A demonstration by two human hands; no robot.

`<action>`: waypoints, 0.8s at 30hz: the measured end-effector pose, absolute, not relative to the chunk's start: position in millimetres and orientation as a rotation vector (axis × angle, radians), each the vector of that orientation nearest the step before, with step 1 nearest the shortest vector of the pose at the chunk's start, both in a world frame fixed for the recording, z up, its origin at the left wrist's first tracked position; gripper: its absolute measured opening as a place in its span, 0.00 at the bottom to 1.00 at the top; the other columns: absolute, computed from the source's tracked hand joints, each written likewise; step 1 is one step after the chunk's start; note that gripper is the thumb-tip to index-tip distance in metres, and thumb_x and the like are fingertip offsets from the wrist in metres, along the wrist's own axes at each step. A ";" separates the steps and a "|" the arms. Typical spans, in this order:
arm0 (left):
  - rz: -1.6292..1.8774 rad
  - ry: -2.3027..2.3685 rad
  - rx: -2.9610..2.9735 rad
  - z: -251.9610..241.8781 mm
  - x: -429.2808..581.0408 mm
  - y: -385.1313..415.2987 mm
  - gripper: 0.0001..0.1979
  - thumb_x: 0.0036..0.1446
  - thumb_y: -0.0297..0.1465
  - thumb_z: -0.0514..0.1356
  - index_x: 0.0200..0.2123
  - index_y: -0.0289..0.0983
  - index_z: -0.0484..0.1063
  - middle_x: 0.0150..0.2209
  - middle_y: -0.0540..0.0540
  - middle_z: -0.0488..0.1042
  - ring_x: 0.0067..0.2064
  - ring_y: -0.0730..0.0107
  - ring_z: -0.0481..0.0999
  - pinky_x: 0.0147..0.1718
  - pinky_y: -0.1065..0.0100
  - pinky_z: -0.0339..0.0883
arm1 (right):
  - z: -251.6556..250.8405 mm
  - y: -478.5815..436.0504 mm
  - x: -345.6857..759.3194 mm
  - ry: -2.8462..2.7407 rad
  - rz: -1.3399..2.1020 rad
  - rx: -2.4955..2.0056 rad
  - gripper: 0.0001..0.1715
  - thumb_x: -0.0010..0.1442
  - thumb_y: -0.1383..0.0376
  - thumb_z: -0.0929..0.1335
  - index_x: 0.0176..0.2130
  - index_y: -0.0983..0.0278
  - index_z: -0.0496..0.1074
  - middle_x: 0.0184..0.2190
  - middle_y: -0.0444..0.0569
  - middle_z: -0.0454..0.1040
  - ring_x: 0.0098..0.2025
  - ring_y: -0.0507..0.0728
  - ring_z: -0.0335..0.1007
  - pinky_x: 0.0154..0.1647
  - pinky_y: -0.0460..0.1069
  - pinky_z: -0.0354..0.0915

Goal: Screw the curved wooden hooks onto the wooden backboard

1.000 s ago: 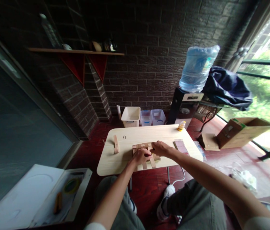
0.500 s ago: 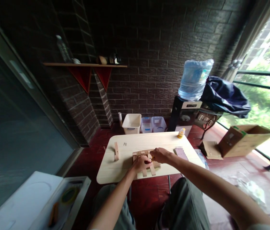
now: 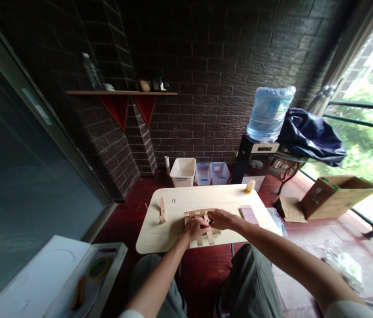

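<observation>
A slatted wooden frame lies near the front edge of the pale table, with several light strips side by side. My left hand rests over its middle, fingers curled closed on the frame and thumb toward my right hand. My right hand is closed just to the right, its fingers pointing down at one strip. Something small and dark, perhaps with a yellowish part, shows under those fingers; its kind is hidden. To the left lies a separate wooden piece. Two small dark pins or screws lie beyond it.
On the table are a small yellow-based bottle and a flat purplish item. Bins stand behind the table, beside a water dispenser. An open drawer is at lower left; a cardboard box stands right.
The view has shifted slightly. Both hands stay at the same spot on the frame; the yellow bit under my right hand shows less now.
</observation>
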State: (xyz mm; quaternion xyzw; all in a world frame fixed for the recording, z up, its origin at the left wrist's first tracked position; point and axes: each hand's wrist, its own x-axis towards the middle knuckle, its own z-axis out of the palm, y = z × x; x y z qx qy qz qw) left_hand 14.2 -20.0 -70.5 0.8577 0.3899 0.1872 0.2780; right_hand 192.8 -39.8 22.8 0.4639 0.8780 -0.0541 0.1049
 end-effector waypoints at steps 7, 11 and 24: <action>0.524 1.059 2.325 -81.6 14.2 -16.1 0.10 0.56 0.34 0.63 0.25 0.37 0.78 0.31 0.47 0.77 0.37 0.68 0.75 0.36 0.71 0.63 | 15.6 -34.3 196.1 2.634 -0.169 1.331 0.14 0.64 0.65 0.64 0.48 0.65 0.74 0.42 0.56 0.80 0.43 0.59 0.77 0.37 0.48 0.67; 0.540 1.068 2.327 -87.5 13.3 -12.8 0.06 0.55 0.32 0.63 0.28 0.38 0.80 0.34 0.47 0.79 0.39 0.67 0.75 0.38 0.70 0.64 | 7.9 -26.1 197.9 2.536 -0.164 1.494 0.19 0.63 0.57 0.66 0.45 0.69 0.75 0.38 0.61 0.80 0.40 0.62 0.78 0.34 0.49 0.67; 0.600 1.036 2.260 -98.1 12.9 -8.8 0.06 0.55 0.31 0.63 0.29 0.37 0.80 0.33 0.46 0.79 0.38 0.67 0.74 0.39 0.69 0.64 | 6.4 -27.7 195.6 2.641 0.008 1.356 0.20 0.67 0.61 0.63 0.53 0.71 0.70 0.42 0.62 0.79 0.42 0.62 0.78 0.37 0.51 0.70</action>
